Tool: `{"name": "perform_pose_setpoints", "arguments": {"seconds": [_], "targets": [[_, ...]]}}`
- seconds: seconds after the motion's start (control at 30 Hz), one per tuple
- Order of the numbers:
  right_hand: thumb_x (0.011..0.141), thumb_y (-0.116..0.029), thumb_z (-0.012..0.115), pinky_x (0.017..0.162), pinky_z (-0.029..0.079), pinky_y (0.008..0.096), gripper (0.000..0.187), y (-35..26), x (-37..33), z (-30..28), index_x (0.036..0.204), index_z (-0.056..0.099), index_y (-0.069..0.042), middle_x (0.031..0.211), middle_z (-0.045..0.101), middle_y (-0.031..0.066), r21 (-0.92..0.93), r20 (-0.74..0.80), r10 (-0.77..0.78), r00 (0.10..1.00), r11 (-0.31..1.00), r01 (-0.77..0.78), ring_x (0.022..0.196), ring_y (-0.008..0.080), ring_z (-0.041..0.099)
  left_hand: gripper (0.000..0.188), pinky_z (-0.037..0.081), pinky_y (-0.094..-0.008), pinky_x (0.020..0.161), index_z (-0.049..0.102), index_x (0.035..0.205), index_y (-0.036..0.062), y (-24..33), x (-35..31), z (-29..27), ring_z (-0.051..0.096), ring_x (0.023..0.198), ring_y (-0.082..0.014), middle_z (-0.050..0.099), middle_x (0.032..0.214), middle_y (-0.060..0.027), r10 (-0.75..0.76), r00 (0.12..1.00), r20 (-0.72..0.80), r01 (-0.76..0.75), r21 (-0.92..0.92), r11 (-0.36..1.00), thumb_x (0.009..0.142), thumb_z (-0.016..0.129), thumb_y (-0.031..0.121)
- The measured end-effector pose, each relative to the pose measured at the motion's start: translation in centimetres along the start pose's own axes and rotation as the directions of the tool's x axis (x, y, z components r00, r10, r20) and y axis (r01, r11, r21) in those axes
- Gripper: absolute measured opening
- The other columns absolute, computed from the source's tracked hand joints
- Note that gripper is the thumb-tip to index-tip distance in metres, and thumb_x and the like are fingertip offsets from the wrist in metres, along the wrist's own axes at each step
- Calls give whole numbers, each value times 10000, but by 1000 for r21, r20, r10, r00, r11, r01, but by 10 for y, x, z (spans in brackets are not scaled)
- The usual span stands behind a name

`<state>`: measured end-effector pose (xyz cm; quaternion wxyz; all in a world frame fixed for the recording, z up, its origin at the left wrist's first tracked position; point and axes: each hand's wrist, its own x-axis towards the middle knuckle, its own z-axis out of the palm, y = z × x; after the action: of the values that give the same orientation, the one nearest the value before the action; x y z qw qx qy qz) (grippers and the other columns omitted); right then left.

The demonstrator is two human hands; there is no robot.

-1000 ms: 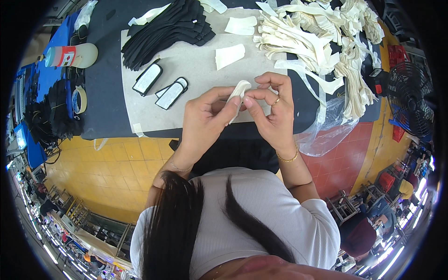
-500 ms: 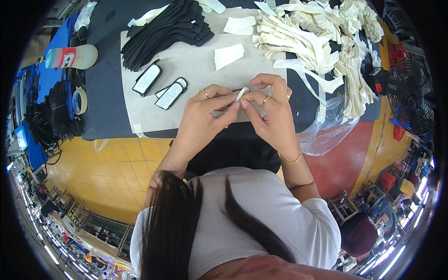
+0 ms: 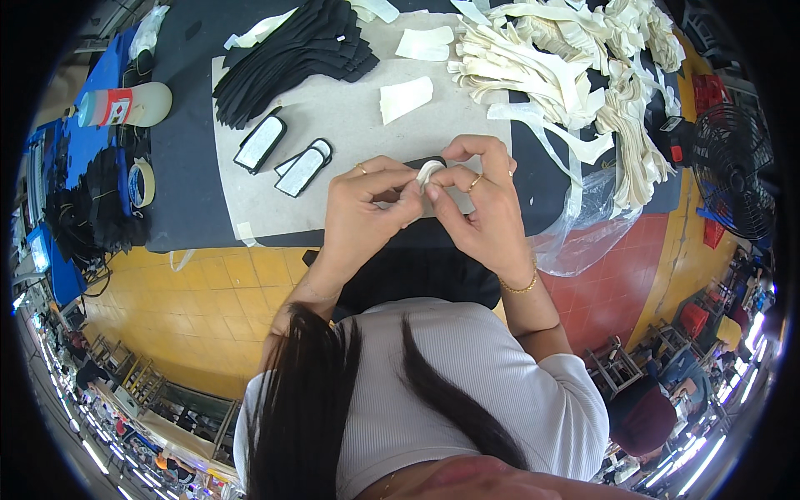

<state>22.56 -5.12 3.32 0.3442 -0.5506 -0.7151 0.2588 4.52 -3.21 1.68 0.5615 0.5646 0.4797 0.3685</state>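
Note:
Between the fingertips of both hands, over the near edge of a grey sheet [image 3: 333, 108], is a small curved cream fabric piece [image 3: 430, 172] with a dark piece showing behind it. My left hand [image 3: 367, 200] pinches its left side. From the right, thumb and index finger of my right hand [image 3: 483, 204] press on it, the other fingers curled above. To the left lie black-edged, rounded tabs with whitish faces: one tab [image 3: 260, 143] alone, and an overlapping pair of tabs [image 3: 303, 170]. Two loose cream pieces, a far piece [image 3: 423, 44] and a nearer piece [image 3: 406, 99], rest beyond my hands.
A fanned stack of black fabric strips [image 3: 292, 62] lies far left, bundled cream strips [image 3: 533, 71] far right. A bottle [image 3: 129, 105] and a tape roll [image 3: 142, 183] are at the left. Clear plastic [image 3: 592, 229] hangs off the right edge near a black fan [image 3: 733, 171].
The cream piece now shows wider and more curved between my fingertips, with more of the dark piece visible behind it. My right fingers have shifted slightly left; both hands keep their pinch.

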Motion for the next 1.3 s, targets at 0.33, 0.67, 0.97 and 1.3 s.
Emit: {"name": "perform_pose_setpoints", "arguments": {"seconds": [0.33,0.67,0.97,1.3], "targets": [[799,-76,740,934,386,374,116,4,-2,4,905,703,-46,1174,548,113,44,-28,-19,999,999,20,1033,251,551,152,442,-201,597,729,1029,-43,-5,0,0,566,687,-42,676,829,-20,-222,974,43,223,-344,912,932,699,71],[704,-166,857,924,455,373,275,12,2,-4,950,739,-127,1333,566,106,111,94,-155,983,983,144,1059,246,573,122,507,-216,665,696,1000,-40,-9,1,-14,655,743,-75,711,811,-48,-267,928,259,325,-213,921,937,676,64],[787,-91,814,788,526,324,160,11,-14,-17,906,709,-67,1077,697,117,400,77,-219,973,901,171,916,226,672,138,568,-264,727,675,1049,-47,-24,-22,-35,717,763,-162,731,886,-112,-445,895,39,434,-310,846,977,645,66],[871,-155,791,510,431,211,177,32,-1,27,928,699,-16,618,634,25,262,149,482,863,823,-504,568,56,622,186,466,-448,1010,681,930,58,-29,-49,-46,578,1207,-322,625,1247,-99,302,926,227,-375,471,798,755,740,36]]}}
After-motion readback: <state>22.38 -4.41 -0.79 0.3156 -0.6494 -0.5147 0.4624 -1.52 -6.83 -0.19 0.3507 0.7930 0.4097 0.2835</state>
